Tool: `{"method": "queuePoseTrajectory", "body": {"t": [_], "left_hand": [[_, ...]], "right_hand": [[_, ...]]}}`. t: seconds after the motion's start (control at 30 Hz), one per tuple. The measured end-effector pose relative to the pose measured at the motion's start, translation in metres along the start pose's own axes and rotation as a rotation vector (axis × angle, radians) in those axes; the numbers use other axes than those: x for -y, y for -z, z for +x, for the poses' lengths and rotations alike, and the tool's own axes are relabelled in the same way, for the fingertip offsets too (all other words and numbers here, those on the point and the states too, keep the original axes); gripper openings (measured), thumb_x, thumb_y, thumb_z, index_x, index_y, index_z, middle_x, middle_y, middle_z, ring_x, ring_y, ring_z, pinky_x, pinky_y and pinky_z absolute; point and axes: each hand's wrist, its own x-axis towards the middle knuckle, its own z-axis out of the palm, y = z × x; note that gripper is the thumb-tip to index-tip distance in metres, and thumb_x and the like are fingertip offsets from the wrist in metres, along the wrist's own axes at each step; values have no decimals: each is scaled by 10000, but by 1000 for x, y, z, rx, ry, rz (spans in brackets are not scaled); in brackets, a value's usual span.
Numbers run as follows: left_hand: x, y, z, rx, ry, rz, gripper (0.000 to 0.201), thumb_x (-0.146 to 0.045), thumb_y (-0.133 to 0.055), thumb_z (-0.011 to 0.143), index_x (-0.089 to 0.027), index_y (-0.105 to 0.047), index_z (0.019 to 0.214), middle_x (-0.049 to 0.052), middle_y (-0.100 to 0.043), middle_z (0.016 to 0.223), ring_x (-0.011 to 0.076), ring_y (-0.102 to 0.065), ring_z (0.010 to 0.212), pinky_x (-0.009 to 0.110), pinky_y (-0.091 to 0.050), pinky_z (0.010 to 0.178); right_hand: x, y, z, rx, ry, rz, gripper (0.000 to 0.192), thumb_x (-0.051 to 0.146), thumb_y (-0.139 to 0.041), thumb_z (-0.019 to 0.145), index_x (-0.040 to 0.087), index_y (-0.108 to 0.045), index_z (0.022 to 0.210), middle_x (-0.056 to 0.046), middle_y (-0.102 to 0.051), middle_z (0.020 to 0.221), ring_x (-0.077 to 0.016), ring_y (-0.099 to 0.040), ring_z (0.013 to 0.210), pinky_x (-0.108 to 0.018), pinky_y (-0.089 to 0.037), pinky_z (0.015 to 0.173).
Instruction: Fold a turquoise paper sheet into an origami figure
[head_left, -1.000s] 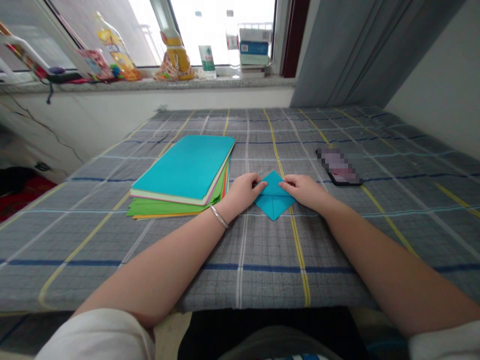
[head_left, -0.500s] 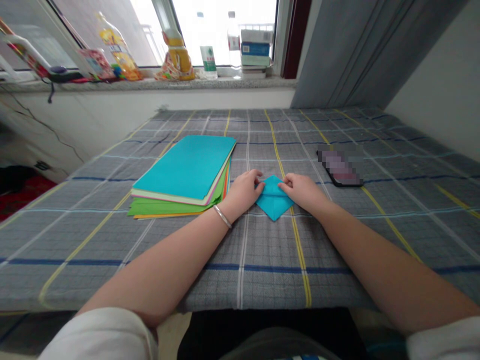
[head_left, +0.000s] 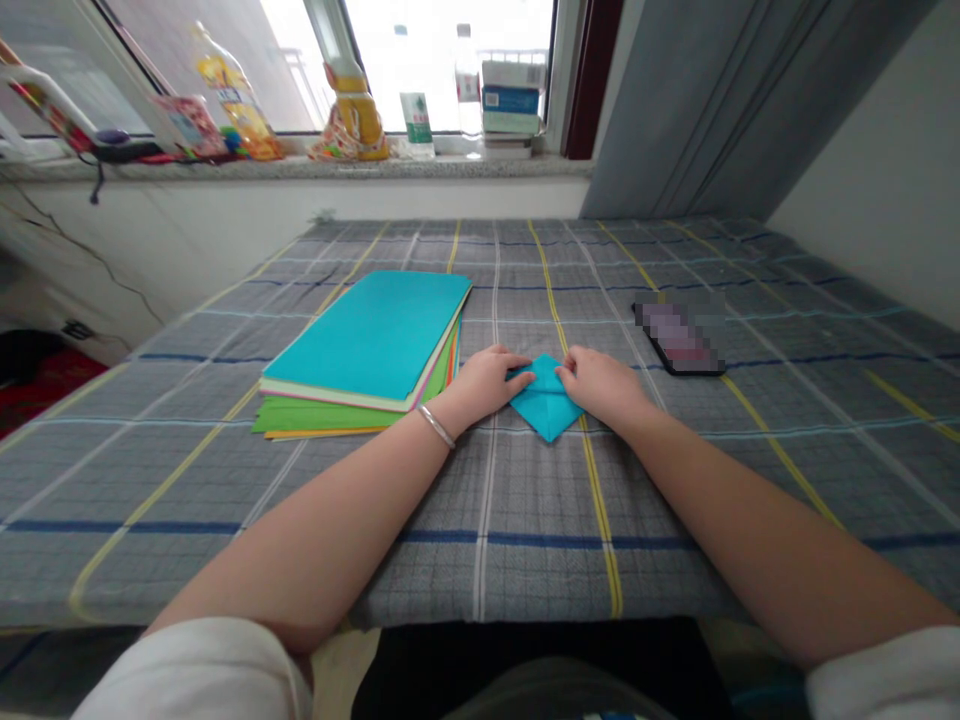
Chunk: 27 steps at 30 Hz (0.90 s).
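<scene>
Teal folded paper point(head_left: 547, 405) flat on checked counter point(head_left: 525, 500), centre. Left hand point(head_left: 484, 380) at its 9 o'clock, right hand point(head_left: 604, 385) at 3 o'clock, fingertips pressing its edges. Paper stack point(head_left: 367, 350) at 9 o'clock.

Probably a home: checked tablecloth point(head_left: 525, 500), bottles and snacks on the windowsill point(head_left: 300, 168).

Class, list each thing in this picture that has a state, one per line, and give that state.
Blue paper: folded, flat on the cloth, pressed from both sides.
Left hand: fingertips on the paper's left edge.
Right hand: fingertips on its right edge.
Paper stack: flat, unfolded, fanned.
Phone: lying flat.
Bottles: upright on the sill.
</scene>
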Motion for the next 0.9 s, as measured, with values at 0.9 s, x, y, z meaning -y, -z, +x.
{"method": "queuePoseTrajectory", "body": {"t": [0.9], "left_hand": [[7, 17, -8, 33, 51, 54, 173, -300, -637, 859, -167, -695, 765, 48, -686, 816, 177, -607, 773, 268, -436, 696]], "right_hand": [[-28, -4, 9, -129, 211, 347, 355, 500, -530, 883, 211, -553, 680, -1, -562, 680, -157, -485, 641, -298, -288, 590]]}}
